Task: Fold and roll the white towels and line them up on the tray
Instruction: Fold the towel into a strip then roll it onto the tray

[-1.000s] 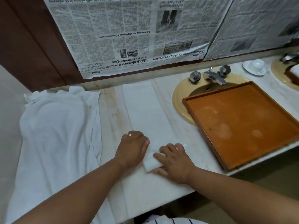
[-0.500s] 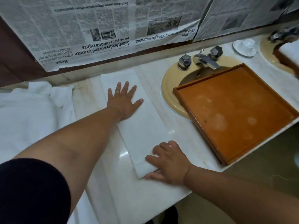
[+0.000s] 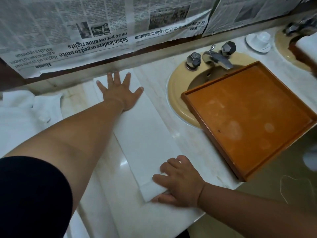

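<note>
A folded towel (image 3: 147,134) is laid lengthwise on the counter (image 3: 109,194), its far end pressed flat by the left hand (image 3: 120,93) and its near end gripped by the right hand (image 3: 180,182). A heap of towels (image 3: 20,117) is found to its left. To its right, a tray (image 3: 248,117) is set partly over a sink (image 3: 173,95), with the tap (image 3: 217,57) behind it and newspaper (image 3: 85,31) hung along the back wall.

Two hands, the left hand (image 3: 120,93) and right hand (image 3: 180,184); one folded towel (image 3: 145,140); one white heap (image 3: 20,121) at left, perhaps several towels; one tray (image 3: 248,117); two basins (image 3: 176,93) (image 3: 281,42); two knobs (image 3: 193,59) (image 3: 228,47); one spout (image 3: 219,60); one cup (image 3: 261,38)
</note>
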